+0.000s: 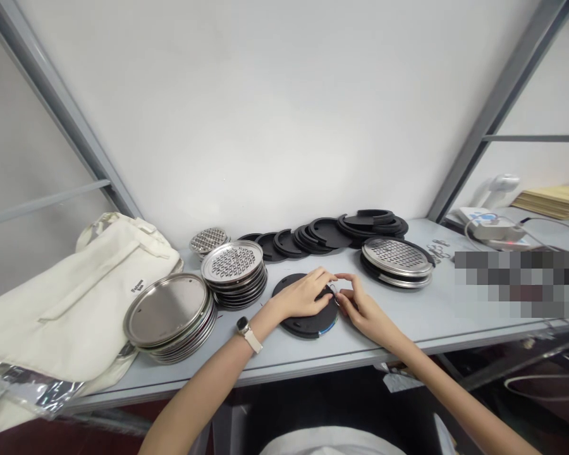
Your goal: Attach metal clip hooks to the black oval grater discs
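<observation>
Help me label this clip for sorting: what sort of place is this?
Probably a small assembly workbench. Stacks of metal discs and black rings lie in batches on a grey table, and both hands work on one black disc.

Both forearms reach forward, the left hand (305,296) and right hand (363,308) meeting with fingertips pinched together.

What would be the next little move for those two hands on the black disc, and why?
Probably press the small metal ring down onto the edge of the black disc. Both the left hand and the right hand pinch at it right over the disc's rim, the left resting on the disc. Whether it is already hooked on is too small to tell.
</observation>
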Motion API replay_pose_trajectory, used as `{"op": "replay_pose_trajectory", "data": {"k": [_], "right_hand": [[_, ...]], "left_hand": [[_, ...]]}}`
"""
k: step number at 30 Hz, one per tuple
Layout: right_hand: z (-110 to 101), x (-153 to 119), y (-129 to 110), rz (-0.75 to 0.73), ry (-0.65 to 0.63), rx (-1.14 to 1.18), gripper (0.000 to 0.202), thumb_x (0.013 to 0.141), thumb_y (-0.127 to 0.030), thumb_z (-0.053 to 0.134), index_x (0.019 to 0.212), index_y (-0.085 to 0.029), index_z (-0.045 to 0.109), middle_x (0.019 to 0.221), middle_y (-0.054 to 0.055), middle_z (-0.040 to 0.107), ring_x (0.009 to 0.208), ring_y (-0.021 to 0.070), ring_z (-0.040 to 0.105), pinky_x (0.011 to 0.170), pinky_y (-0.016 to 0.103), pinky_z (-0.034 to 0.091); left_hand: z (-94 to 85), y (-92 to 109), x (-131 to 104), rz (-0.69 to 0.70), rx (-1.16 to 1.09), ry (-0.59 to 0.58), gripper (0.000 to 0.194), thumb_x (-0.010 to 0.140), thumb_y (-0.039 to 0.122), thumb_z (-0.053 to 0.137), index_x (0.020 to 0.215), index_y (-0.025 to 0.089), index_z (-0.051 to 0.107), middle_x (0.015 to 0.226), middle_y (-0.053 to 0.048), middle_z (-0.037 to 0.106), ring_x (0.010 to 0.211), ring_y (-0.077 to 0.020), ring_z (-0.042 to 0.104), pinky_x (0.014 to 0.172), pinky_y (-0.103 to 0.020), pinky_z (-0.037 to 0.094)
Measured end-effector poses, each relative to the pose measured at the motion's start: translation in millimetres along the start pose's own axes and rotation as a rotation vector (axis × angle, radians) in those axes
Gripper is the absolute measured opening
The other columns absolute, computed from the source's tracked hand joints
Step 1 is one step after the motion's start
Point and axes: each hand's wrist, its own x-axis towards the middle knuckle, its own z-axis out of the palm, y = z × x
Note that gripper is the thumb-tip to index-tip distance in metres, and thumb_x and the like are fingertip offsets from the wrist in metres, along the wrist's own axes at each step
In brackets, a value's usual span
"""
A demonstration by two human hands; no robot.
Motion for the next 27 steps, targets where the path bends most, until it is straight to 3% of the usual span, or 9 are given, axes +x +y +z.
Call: {"op": "replay_pose_trajectory", "data": {"k": [9,15,27], "right_hand": [[-2.2,-0.9,1.6,0.004,-0.04,0.01,0.034,0.098,-0.039,0.032,0.125,-0.018,0.026,0.066,-0.004,0.047,0.06,0.0153,0.048,0.06,0.027,0.04],[-2.7,-0.9,0.4,0.006,-0.059,0.024,0.033,0.098,-0.04,0.032,0.123,-0.02,0.026,0.067,-0.004,0.048,0.06,0.0147,0.047,0.061,0.027,0.041],[-1.9,-0.2,-2.1,0.016,-0.059,0.053,0.036,0.097,-0.041,0.034,0.125,-0.019,0.026,0.067,-0.004,0.05,0.059,0.014,0.044,0.059,0.026,0.038]], "left_hand": [[-0.5,2.5,-1.0,0.038,-0.036,-0.01,0.035,0.089,0.014,0.048,0.123,0.017,0.041,0.117,-0.01,0.049,0.098,-0.0202,0.056,0.087,-0.034,0.049],[0.2,1.9,1.3,0.056,0.035,0.021,0.025,0.088,0.016,0.051,0.112,0.017,0.046,0.111,-0.01,0.054,0.108,-0.0235,0.052,0.092,-0.037,0.046],[0.9,1.4,3.8,0.094,0.117,-0.013,0.012,0.089,0.014,0.049,0.1,0.017,0.054,0.101,-0.007,0.059,0.1,-0.0205,0.053,0.092,-0.034,0.043]]}}
